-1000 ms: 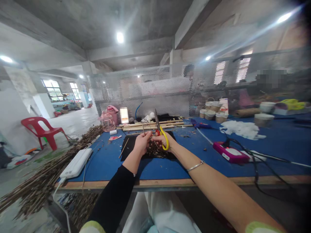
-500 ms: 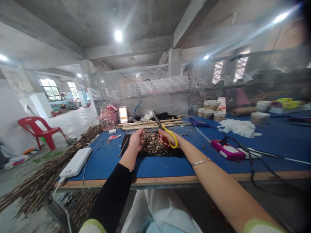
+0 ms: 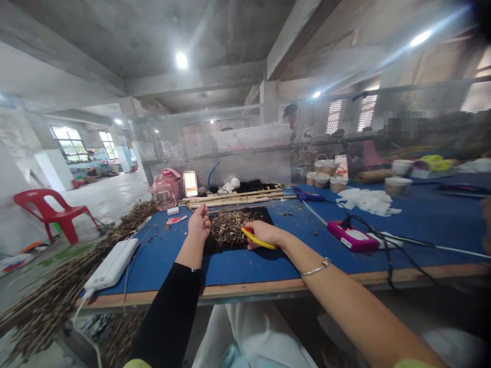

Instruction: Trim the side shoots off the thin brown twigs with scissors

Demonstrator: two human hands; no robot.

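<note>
My right hand [image 3: 267,234] is closed around scissors [image 3: 263,243] with yellow handles, low over a heap of dry brown plant pieces [image 3: 230,225]. The scissors' dark blades point left and blend into the heap. At the heap's left edge my left hand [image 3: 198,227] is raised, its fingers pinched together; whatever they hold is too small or hidden to make out. Under the heap lies a black cloth [image 3: 264,215] on the blue tabletop [image 3: 295,255].
Long pale sticks [image 3: 238,197] lie behind the heap. On the left are a white power bank [image 3: 111,263] and bundled dry stalks [image 3: 72,271]. A magenta device [image 3: 351,236] with black cables, white tissue [image 3: 368,200] and several small pots [image 3: 326,176] stand right. Perforated metal panels [image 3: 238,138] rise behind.
My right hand has lowered and turned the scissors, from blades pointing up to lying over the heap. My left hand stays pinched beside the heap. The whole view has shifted slightly.
</note>
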